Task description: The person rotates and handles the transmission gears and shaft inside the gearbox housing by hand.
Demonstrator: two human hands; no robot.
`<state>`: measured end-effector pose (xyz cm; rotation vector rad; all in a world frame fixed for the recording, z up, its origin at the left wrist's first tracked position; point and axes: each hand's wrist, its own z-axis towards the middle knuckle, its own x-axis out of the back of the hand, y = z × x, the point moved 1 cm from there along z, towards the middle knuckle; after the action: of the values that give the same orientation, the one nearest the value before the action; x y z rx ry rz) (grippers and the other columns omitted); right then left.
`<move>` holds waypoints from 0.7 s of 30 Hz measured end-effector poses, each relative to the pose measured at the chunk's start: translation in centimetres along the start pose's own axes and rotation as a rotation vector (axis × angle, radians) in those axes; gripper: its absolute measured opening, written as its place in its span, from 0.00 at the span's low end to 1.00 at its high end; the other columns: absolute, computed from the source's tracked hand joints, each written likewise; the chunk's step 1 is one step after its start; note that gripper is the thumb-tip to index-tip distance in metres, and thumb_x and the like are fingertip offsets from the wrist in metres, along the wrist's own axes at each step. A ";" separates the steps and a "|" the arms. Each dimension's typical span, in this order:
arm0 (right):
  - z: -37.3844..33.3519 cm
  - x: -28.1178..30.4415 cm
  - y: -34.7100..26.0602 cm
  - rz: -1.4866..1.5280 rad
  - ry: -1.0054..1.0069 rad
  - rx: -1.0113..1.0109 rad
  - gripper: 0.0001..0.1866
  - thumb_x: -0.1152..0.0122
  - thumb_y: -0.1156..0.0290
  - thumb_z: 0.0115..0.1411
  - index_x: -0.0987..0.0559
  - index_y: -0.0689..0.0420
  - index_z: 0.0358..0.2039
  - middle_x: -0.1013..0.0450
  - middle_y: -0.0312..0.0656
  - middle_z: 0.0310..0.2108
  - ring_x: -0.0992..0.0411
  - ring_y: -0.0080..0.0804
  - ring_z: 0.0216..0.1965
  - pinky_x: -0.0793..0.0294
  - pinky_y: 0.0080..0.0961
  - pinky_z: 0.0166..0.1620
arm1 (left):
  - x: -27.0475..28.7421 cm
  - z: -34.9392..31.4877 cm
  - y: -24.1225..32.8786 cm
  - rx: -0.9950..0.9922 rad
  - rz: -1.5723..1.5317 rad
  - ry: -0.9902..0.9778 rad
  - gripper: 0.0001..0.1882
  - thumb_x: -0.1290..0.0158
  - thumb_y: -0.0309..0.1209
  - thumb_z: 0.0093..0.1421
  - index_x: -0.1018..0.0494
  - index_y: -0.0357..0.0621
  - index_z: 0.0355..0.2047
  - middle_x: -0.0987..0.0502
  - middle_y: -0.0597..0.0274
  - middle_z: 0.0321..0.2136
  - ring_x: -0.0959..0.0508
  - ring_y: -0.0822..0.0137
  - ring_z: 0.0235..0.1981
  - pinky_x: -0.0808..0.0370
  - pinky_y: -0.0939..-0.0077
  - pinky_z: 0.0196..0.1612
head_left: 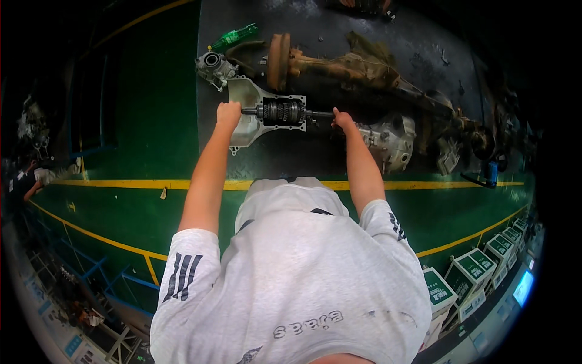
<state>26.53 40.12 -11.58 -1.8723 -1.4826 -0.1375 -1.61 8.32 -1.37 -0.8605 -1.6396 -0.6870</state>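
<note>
A gear shaft (285,111) with several dark gears lies lengthwise in the opening of a silver gearbox housing half (244,134). My left hand (228,113) is closed round the shaft's left end, over the wide bell-shaped part of the housing. At the other side my right hand (342,119) grips the thin right end, which sticks out past the housing's edge. Whether the gears touch the housing's inside cannot be seen from above. Both arms reach straight forward.
Behind the housing lies a rusty axle (339,65) with a drum at its left end. Another silver casing (391,142) sits to the right. A smaller metal casing (215,68) and a green bottle (233,37) are at the far left. Green-and-white boxes (470,273) line the right.
</note>
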 end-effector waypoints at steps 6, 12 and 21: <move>-2.4 -0.1 -0.1 0.275 0.074 0.076 0.12 0.47 0.68 0.64 0.22 0.62 0.42 0.25 0.41 0.34 0.28 0.31 0.38 0.31 0.28 0.43 | 0.1 -0.5 0.7 0.000 -0.034 0.055 0.08 0.51 0.28 0.54 0.23 0.45 0.23 0.21 0.52 0.25 0.19 0.55 0.30 0.23 0.62 0.34; -3.5 -0.2 0.0 0.281 0.102 0.240 0.09 0.42 0.75 0.58 0.20 0.59 0.40 0.25 0.38 0.27 0.29 0.25 0.30 0.29 0.26 0.36 | 0.7 -0.3 1.0 -0.015 -0.018 0.030 0.08 0.52 0.28 0.54 0.22 0.46 0.24 0.20 0.52 0.26 0.19 0.53 0.30 0.22 0.62 0.33; -0.2 0.0 1.6 0.223 -0.039 0.246 0.11 0.51 0.67 0.65 0.22 0.58 0.34 0.28 0.36 0.25 0.32 0.27 0.26 0.32 0.27 0.34 | -0.3 0.2 0.6 0.040 -0.031 -0.018 0.09 0.40 0.36 0.50 0.21 0.47 0.30 0.22 0.52 0.28 0.20 0.52 0.32 0.22 0.60 0.35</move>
<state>27.98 39.86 -12.19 -1.8297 -1.2432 0.1797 -1.15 8.75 -1.66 -0.8160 -1.6806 -0.6671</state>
